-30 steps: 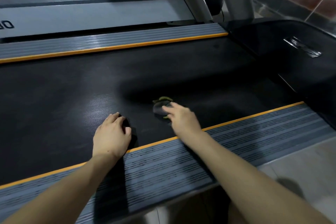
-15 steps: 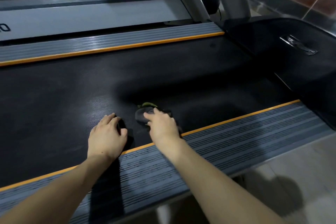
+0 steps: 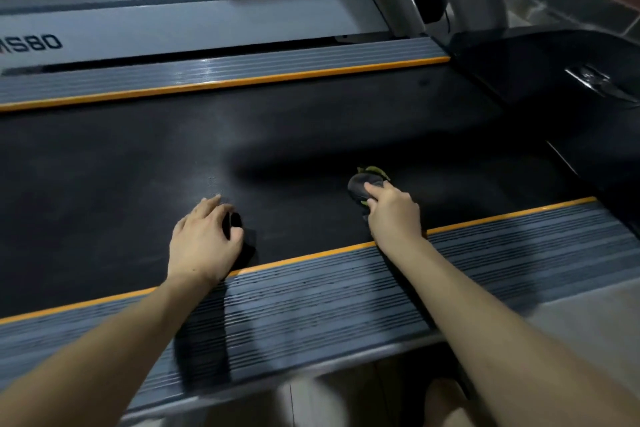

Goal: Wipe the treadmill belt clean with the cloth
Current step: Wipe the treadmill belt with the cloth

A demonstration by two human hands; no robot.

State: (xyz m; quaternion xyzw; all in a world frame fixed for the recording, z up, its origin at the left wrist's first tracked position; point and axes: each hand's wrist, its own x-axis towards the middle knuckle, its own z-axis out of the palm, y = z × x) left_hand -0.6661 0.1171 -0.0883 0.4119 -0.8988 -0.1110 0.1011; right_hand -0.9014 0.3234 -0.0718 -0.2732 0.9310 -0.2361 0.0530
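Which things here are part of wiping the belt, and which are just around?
In use: cloth under the right hand; treadmill belt; left hand braced on the belt.
Just around: grey side rails; neighbouring treadmill; black motor cover.

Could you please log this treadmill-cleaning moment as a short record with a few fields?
setting: treadmill belt, black, between two grey side rails with orange edging
near rail: grey ribbed side rail, both forearms cross it
cloth: dark cloth with a green edge, bunched on the belt
right hand: right hand pressing on the cloth, fingers bent over it
left hand: left hand resting palm down on the belt, holding nothing visible
behind: second treadmill, partial marking ending in S80
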